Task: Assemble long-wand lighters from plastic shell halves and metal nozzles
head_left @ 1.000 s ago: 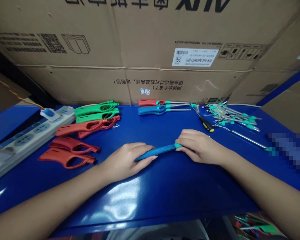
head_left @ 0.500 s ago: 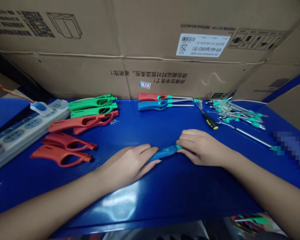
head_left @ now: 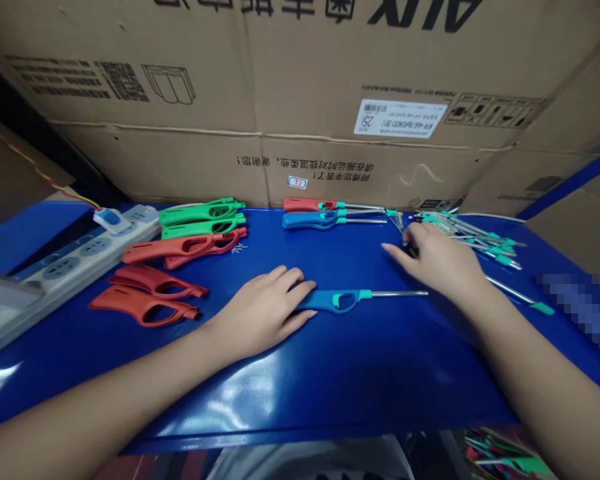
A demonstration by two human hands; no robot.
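Note:
My left hand point(head_left: 265, 310) is closed around the handle end of a blue utility lighter point(head_left: 325, 301), holding it low over the table. The lighter has a teal trigger and collar, and its metal tube points right. My right hand point(head_left: 443, 263) is over a screwdriver point(head_left: 413, 251), with thumb and fingers apart on either side of its dark handle. Most of the screwdriver is hidden under that hand, and I cannot tell if the fingers touch it. Beyond my right hand lies a pile of metal lighter tubes with teal ends point(head_left: 485, 240).
At the back lie a red lighter point(head_left: 307, 204) and another blue lighter point(head_left: 305, 221). Green casings point(head_left: 195, 213) and red casings point(head_left: 140, 310) lie left, beside a power strip point(head_left: 93, 257). A cardboard box point(head_left: 205, 153) walls the back of the blue table point(head_left: 330, 393).
My right hand has left the lighter's teal end and moved right and back to the screwdriver. The lighter's metal tube now shows. My left hand keeps its hold. The view has tilted up slightly.

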